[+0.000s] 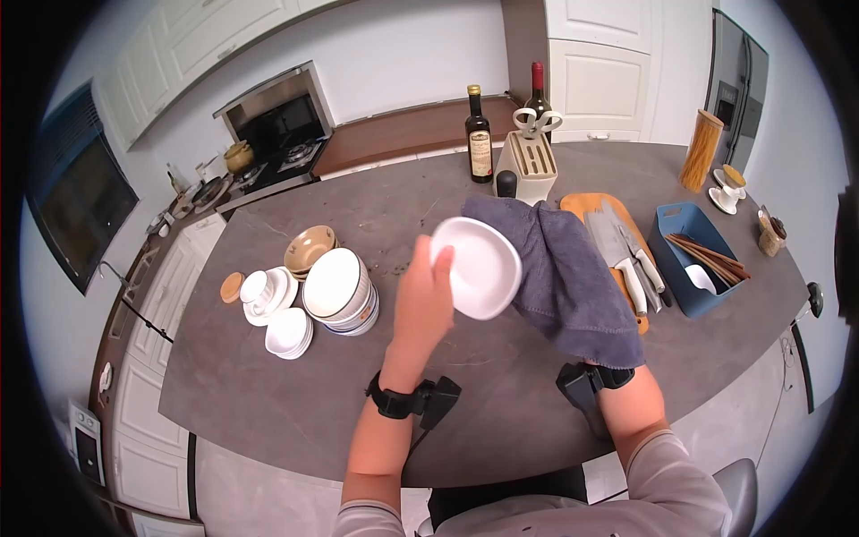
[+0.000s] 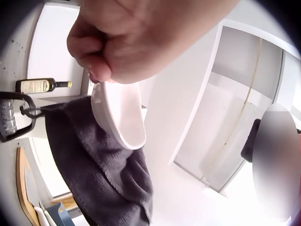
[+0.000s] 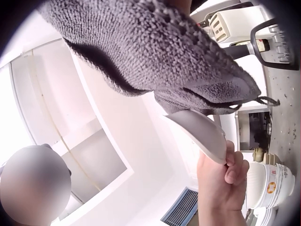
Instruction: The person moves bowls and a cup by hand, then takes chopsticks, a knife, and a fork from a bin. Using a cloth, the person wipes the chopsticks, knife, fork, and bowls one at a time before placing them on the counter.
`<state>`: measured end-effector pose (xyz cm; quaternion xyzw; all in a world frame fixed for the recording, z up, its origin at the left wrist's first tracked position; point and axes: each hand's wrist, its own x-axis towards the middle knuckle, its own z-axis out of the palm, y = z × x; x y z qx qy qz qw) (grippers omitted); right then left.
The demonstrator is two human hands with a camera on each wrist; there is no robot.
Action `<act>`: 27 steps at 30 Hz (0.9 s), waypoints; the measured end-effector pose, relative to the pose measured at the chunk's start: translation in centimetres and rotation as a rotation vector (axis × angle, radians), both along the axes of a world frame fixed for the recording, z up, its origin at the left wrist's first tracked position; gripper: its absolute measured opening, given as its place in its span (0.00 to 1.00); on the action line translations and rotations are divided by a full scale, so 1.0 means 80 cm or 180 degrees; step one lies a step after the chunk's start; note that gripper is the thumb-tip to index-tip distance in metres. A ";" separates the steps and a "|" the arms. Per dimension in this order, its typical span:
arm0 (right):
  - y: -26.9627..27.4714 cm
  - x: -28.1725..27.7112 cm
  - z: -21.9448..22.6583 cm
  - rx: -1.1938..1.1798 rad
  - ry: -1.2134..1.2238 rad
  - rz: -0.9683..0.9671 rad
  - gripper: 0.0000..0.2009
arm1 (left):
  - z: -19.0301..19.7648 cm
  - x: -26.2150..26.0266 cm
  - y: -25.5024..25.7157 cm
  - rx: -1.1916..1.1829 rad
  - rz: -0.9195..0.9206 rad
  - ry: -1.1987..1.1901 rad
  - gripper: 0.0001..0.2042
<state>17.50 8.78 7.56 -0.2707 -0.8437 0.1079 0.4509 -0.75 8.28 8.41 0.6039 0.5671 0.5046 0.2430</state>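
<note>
My left hand [image 1: 422, 300] holds a small white dish [image 1: 483, 268] up over the table, thumb on its inner face and fingers behind it. A dark grey-purple towel [image 1: 573, 286] drapes over my right hand, which it hides from the wrist forward. In the right wrist view, the towel [image 3: 155, 52] meets the upper edge of the dish [image 3: 202, 134]. The left wrist view shows the dish [image 2: 124, 113] tilted, with the towel [image 2: 99, 155] hanging behind it. How the fingers lie beneath the cloth, I cannot tell.
To the left stand stacked white bowls [image 1: 335, 282], brown bowls [image 1: 310, 246], small dishes [image 1: 289, 333] and a white cup [image 1: 257, 288]. On the right lie knives [image 1: 629, 277] on a cutting board [image 1: 582, 208], beside a blue basket [image 1: 684, 291]. A knife block [image 1: 530, 166] and bottles [image 1: 480, 143] stand behind.
</note>
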 end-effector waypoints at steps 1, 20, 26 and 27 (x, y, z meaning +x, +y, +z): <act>-0.001 0.000 0.001 -0.0013 0.0027 0.0019 0.22 | -0.001 -0.006 0.004 0.0035 0.0167 -0.0138 0.14; -0.014 -0.026 0.021 0.0277 0.0711 0.0104 0.23 | -0.011 -0.001 0.010 -0.0277 0.0222 -0.0204 0.14; -0.005 -0.021 0.018 -0.1886 0.2187 0.0646 0.18 | -0.002 0.029 -0.017 -0.0744 -0.0591 0.0075 0.15; -0.003 -0.013 0.020 -0.1898 0.2171 0.0644 0.18 | -0.002 0.028 -0.020 -0.0796 -0.0856 0.0063 0.15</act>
